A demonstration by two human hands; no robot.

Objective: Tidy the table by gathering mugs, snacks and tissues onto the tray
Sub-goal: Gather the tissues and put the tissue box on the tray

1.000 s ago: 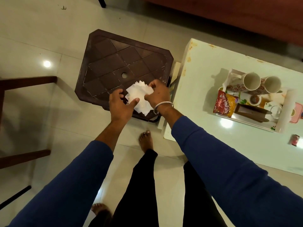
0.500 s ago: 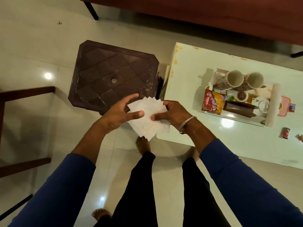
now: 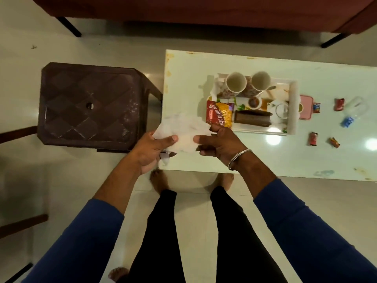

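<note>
Two hands hold a loose stack of thin white paper tissues above the near left corner of a pale white surface.

The left hand pinches the stack's left edge, thumb on top and fingers curled beneath; the right hand pinches the right edge the same way. The sheets look fanned and blurred, so one could slip free and fall to the glossy cream tiled floor, or catch the red and yellow snack packet at the rim of the white rectangular tray. The tray, just beyond the hands, already carries two floral mugs and looks crowded. Small wrapped sweets lie on the surface to its right. A dark brown plastic stool stands left; a red-brown sofa lies beyond.
</note>
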